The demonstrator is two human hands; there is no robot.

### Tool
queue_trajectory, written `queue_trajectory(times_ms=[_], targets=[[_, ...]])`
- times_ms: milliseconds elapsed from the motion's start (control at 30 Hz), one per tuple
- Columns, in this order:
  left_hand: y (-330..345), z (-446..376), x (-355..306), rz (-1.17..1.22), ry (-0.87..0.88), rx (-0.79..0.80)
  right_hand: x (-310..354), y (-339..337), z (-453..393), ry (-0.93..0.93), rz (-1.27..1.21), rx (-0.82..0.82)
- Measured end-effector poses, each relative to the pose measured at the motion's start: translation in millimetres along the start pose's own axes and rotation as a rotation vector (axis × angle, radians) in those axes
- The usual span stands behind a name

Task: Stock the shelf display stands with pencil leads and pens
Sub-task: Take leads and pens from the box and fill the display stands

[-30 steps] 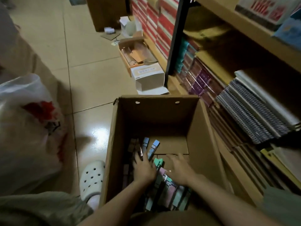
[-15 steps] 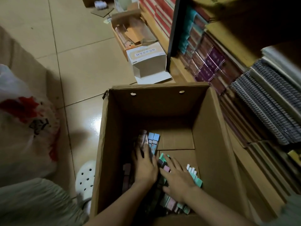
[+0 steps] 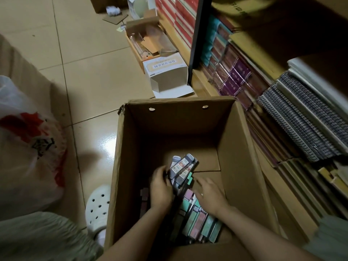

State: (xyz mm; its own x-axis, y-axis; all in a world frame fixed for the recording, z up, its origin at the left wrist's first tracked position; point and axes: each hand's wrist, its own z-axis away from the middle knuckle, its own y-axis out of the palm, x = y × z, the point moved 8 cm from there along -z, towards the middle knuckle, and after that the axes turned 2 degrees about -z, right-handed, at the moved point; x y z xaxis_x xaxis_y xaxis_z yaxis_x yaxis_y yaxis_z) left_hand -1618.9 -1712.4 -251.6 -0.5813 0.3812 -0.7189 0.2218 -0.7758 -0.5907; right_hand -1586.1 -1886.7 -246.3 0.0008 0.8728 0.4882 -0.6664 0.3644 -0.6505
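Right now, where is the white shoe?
In the head view, the white shoe is on the tiled floor at lower left, just outside the cardboard box's left wall, right of the plastic bag.

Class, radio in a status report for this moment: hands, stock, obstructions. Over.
Left hand grips grey lead packs inside cardboard box. Right hand open, resting on pastel packs. Nothing blocking the lift out.

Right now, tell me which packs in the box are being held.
The grey packs, gripped by the left hand; the green and pink packs lie loose.
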Motion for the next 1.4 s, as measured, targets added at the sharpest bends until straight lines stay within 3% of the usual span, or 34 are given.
queue_trajectory(times_ms=[167, 433, 633, 833, 967, 1033, 1100, 1167, 1267, 1400], targets=[[13, 6, 5, 0.028, 0.011, 0.068, -1, 6, -18, 0.206, -0.323, -0.107], [18, 3, -6, 0.001, 0.095, 0.035, -3, 15, -35, 0.418, -0.398, -0.189], [18, 0, -11, -0.055, 0.114, 0.042, -16, 4, -28, 0.553, -0.588, -0.206], [20, 10, -8, -0.197, 0.094, 0.141, -21, -17, -17, 0.52, -0.889, -0.286], [2, 15, -19, -0.059, 0.029, 0.033, -9, -21, -13, 0.457, -1.09, -0.232], [12, 18, -23, 0.228, -0.13, 0.194, -1, -16, -13, 0.43, -1.231, -0.157], [29, 30, -33, 0.553, -0.326, 0.479, 7, -11, -10, 0.42, -1.331, -0.101], [34, 40, -40, 0.622, -0.394, 0.653, 10, -9, -7, 0.419, -1.348, -0.087], [33, 44, -43, 0.575, -0.364, 0.713, 16, -11, -3, 0.388, -1.321, -0.067], [30, 46, -41, 0.535, -0.354, 0.672, 24, -21, 4, 0.338, -1.23, -0.069]])
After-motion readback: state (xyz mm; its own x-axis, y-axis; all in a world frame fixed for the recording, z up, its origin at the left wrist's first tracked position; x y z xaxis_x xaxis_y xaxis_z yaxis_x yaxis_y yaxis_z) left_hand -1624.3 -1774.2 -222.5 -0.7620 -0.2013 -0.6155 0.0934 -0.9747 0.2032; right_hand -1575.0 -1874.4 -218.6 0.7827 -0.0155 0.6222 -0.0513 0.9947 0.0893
